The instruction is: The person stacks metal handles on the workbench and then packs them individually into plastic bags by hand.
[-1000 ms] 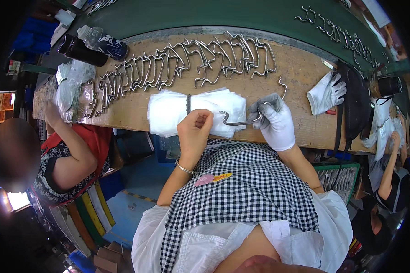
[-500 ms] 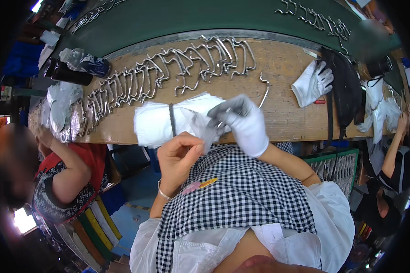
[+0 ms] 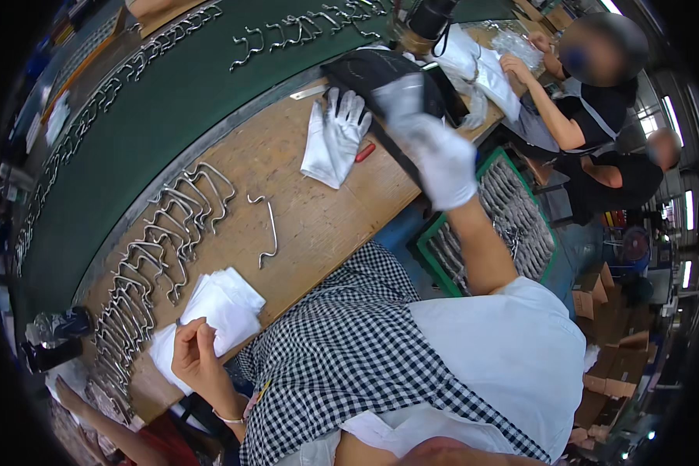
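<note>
My left hand (image 3: 196, 359) is bare, with a bracelet at the wrist. Its fingers are curled in a loose pinch over the near edge of a stack of white plastic bags (image 3: 227, 304), and nothing shows in them. Stretched out to the right, my right hand (image 3: 435, 151) wears a white glove with grey fingers. It passes over a black fabric bag (image 3: 357, 71), and motion smears its fingers, so whether it holds anything cannot be made out. Left of the stack lies a long row of bent metal rods (image 3: 157, 256). A single bent rod (image 3: 270, 225) rests apart on the wooden table.
A pair of white gloves (image 3: 330, 144) and a red-handled tool (image 3: 365, 152) lie on the table. Beyond runs a green conveyor (image 3: 163, 109) carrying more rods. A green crate (image 3: 550, 264) of packed parts stands below at right. People work on both sides.
The view has swung to the right. My right hand has left the bag stack and the thin clear plastic at my left hand, reaching far right above the crate side. My left hand stays by the stack.
</note>
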Demonstrator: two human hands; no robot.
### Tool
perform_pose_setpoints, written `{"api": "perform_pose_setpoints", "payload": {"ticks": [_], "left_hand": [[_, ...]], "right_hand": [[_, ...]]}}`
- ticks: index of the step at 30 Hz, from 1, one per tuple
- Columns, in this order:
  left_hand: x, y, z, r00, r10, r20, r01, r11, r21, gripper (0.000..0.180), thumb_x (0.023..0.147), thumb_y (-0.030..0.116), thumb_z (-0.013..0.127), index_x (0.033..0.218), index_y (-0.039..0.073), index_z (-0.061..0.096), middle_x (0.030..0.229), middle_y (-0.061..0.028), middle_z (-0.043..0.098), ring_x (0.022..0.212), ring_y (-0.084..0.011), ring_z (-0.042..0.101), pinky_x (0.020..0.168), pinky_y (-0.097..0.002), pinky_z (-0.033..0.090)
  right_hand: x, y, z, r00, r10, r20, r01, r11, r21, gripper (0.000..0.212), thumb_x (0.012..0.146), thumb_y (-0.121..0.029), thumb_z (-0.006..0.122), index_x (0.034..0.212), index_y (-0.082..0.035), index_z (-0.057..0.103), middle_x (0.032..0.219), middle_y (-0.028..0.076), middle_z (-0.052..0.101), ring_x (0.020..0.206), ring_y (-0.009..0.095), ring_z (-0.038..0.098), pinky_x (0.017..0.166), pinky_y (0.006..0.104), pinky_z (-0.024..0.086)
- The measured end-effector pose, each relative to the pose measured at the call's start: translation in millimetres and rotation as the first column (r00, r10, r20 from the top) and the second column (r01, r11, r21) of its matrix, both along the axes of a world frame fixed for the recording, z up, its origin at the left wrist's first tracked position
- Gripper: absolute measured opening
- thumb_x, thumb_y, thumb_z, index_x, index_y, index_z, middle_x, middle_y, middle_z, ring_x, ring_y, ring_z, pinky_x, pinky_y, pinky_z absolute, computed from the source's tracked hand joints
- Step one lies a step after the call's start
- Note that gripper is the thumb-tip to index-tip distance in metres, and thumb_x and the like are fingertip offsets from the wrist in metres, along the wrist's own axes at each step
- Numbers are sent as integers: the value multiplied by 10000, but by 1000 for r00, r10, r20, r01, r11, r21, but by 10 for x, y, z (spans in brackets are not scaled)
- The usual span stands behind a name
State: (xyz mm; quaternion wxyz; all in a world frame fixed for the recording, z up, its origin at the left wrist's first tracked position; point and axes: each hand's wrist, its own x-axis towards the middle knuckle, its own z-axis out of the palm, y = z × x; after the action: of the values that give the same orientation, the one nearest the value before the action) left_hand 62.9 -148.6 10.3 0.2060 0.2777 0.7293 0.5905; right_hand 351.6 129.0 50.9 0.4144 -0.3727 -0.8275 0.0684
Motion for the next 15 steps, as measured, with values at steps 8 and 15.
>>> {"api": "perform_pose_setpoints", "payload": {"ticks": [8,15], "left_hand": [[-93,-55,-277,966,-155,-205,91,953,-289,131,886,61,657,992,-17,658,831,-13,612,699,-79,503,625,-221,404],[-19,-12,-350,875,-186,-446,1,924,-382,240,756,84,764,934,6,623,874,-106,575,751,-232,553,634,-329,457]], "right_hand": [[2067,1414,-634,680,-526,511,515,839,178,175,882,-90,473,939,-76,639,961,193,669,855,327,669,716,404,530],[1750,1790,-840,692,-549,469,676,721,-154,239,865,-122,517,1041,-20,643,1020,240,657,954,398,632,830,473,495]]}}
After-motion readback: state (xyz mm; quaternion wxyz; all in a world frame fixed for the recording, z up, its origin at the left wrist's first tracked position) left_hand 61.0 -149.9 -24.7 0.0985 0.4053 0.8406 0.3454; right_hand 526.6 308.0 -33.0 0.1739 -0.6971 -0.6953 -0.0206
